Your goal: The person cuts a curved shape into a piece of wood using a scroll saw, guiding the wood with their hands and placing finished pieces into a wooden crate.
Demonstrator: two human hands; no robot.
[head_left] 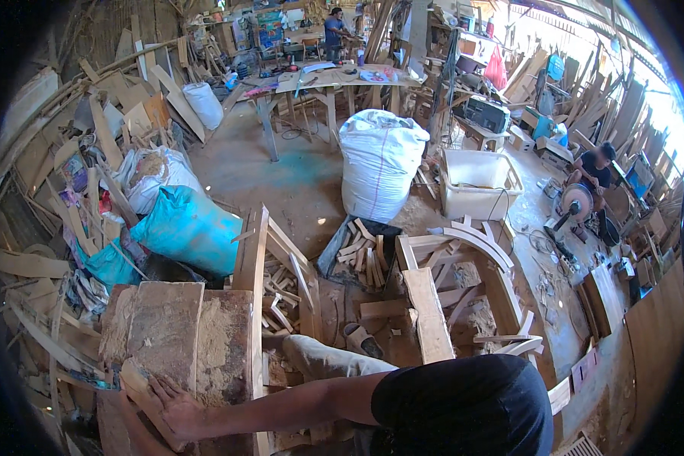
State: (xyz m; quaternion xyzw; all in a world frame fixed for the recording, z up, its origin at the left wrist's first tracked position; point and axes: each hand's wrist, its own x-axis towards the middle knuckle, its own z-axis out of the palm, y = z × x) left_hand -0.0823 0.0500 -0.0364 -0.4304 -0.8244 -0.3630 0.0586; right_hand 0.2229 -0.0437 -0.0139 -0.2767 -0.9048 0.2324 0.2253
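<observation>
My right arm, in a black sleeve, reaches across to the lower left. My right hand (178,410) lies over a short wooden board (140,387), its fingers bent over the wood and holding it. The board rests at the near left edge of a sawdust-covered worktable (163,323). Beside it, a brown strip at the lower rim looks like my left forearm (133,429); the fingers of that hand are hidden. Along the worktable's right side stands a long upright plank (252,251).
Cut wood pieces (365,254) fill a dark tray ahead. Curved wooden frame parts (479,247) lie to the right. A white sack (384,163), a turquoise sack (190,228) and a cream bin (479,182) stand beyond. One person (593,171) sits by a disc at right; another (336,34) is far back.
</observation>
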